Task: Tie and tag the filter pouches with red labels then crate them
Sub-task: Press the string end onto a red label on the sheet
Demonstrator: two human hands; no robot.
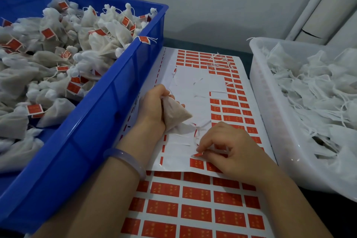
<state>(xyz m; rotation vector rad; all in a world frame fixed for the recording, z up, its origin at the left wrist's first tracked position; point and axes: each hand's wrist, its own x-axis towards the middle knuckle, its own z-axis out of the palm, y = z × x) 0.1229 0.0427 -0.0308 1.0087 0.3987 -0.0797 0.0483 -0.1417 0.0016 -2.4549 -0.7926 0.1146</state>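
Plainly, blue crate (116, 92) holds tagged pouches (108, 31).

Crate (108, 100) of tagged pouches (58, 54) left; basket (270, 121) of loose pouches (318, 92) right; between them, on the table (245, 62), farther label sheet (189, 87) overlaps nearer label sheet (193, 199); left hand (152, 108), holding pouch (175, 116), and right hand (228, 149) over it.

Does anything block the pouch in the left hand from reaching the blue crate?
Nothing visible does. The pouch sits in the left hand right beside the blue crate, whose open top is heaped with tagged pouches.
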